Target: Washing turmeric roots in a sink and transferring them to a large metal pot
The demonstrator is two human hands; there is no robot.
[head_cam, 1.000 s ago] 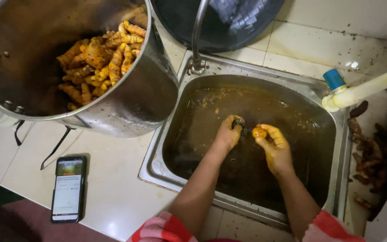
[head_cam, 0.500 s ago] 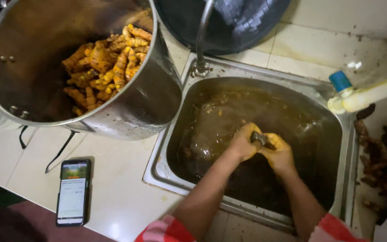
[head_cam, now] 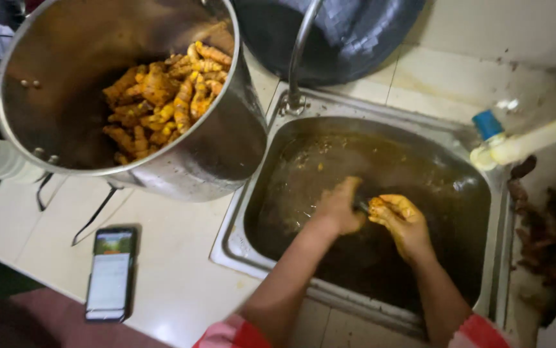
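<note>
Left hand (head_cam: 339,207) and right hand (head_cam: 401,220) met over the middle of the sink (head_cam: 258,193), both curled shut around one small dark piece (head_cam: 363,206) pinched between them; too blurred to say what it was, though likely a root being rubbed clean. Right hand's fingers stained bright yellow, left hand less so. Both hands sat low in the basin, just above or in the murky brown water (head_cam: 316,167), probably so that dirt fell straight into it. Curved metal tap (head_cam: 300,51) rose from the sink's far left corner, no flow visible. On the desk (head_cam: 175,270) left of the sink stood a large steel pot (head_cam: 226,148), tilted toward the camera, holding a heap of orange-yellow roots (head_cam: 162,103) against its far wall, close enough to the basin for a short reach. A phone (head_cam: 110,274), screen lit, lay flat near the desk's front edge, well apart from the water. A pale pipe with a blue cap (head_cam: 516,142) crossed the sink's right rim; darker, unwashed-looking roots (head_cam: 542,238) lay beyond that rim.
</note>
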